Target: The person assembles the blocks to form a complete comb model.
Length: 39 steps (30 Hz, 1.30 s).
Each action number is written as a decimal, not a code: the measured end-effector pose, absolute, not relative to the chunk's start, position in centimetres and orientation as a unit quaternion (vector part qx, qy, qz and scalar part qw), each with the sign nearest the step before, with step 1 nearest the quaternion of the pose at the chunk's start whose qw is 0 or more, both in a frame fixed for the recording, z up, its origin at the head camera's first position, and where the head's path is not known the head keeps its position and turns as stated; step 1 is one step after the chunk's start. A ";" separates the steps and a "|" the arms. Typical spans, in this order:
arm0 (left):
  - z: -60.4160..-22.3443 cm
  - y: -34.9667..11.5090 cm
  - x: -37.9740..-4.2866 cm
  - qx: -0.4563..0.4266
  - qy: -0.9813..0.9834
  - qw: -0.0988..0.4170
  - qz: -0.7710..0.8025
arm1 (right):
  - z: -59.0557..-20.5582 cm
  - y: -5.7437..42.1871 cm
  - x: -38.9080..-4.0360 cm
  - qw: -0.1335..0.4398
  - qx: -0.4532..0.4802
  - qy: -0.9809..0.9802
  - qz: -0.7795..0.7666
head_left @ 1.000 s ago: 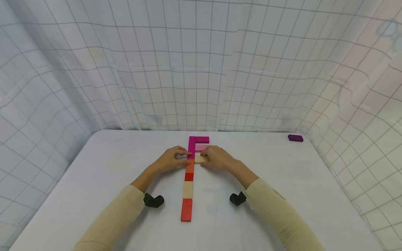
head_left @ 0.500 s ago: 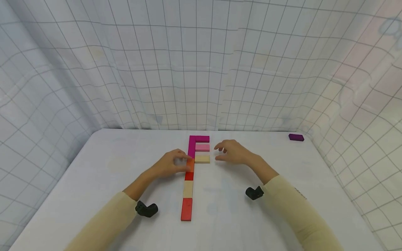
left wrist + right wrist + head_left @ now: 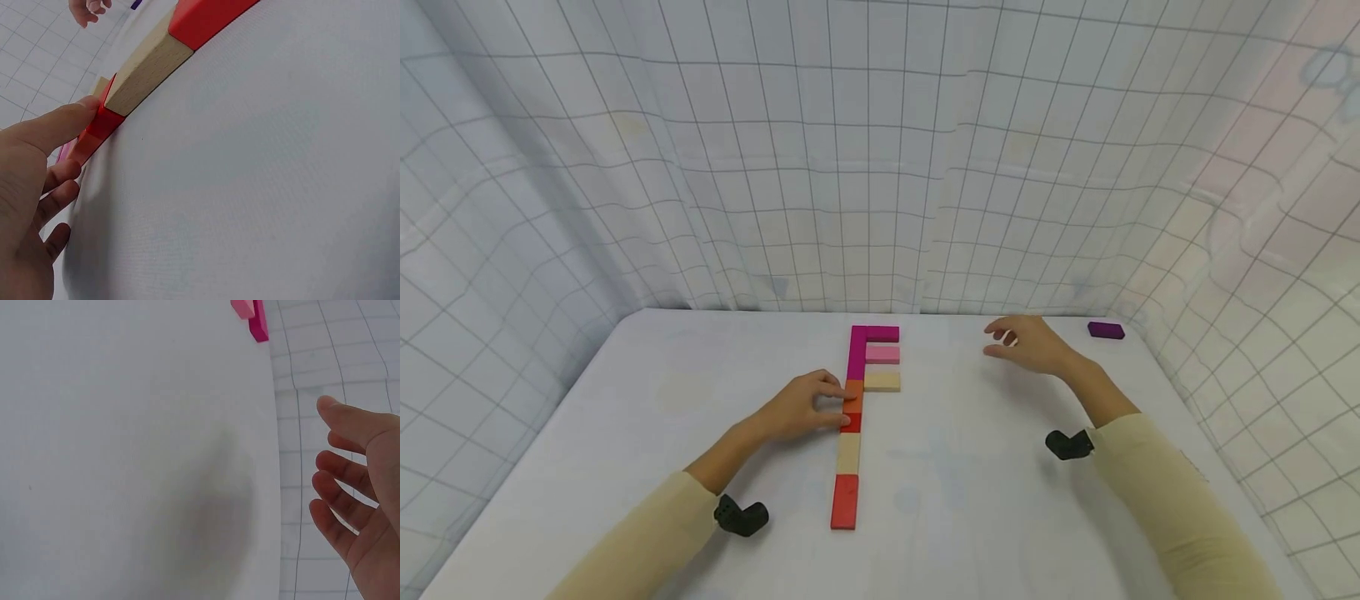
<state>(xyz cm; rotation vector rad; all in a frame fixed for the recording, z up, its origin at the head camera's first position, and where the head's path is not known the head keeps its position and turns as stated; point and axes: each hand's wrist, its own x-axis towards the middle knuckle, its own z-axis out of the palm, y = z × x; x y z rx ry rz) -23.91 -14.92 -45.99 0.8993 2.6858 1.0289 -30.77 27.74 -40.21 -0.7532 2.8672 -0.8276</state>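
A column of flat blocks lies on the white table: magenta block [image 3: 857, 352], orange block [image 3: 853, 393], small red block [image 3: 851, 423], plain wood block [image 3: 848, 453] and a longer red block [image 3: 845, 502]. Extending right from its upper part are a magenta block [image 3: 882, 333], a pink block [image 3: 882, 355] and a pale wood block [image 3: 882, 382]. My left hand [image 3: 801, 406] is at the column's left side, its thumb [image 3: 87, 103] touching the small red block and its fingers near the orange one. My right hand [image 3: 1030, 343] hovers with loosely bent fingers, holding nothing.
A dark purple block [image 3: 1107, 331] lies alone near the table's far right corner. White gridded curtains [image 3: 880, 167] enclose the table at the back and sides. A black device [image 3: 741, 517] is worn on each wrist.
My right hand has let go of the pale wood block and moved right, towards the purple block. The left hand has slid a little down the column, from the magenta and orange blocks.
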 end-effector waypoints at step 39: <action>-46.7 -15.3 -23.9 0.289 0.885 0.069 0.358 | -42.5 44.2 -33.2 0.063 -0.057 0.973 -0.216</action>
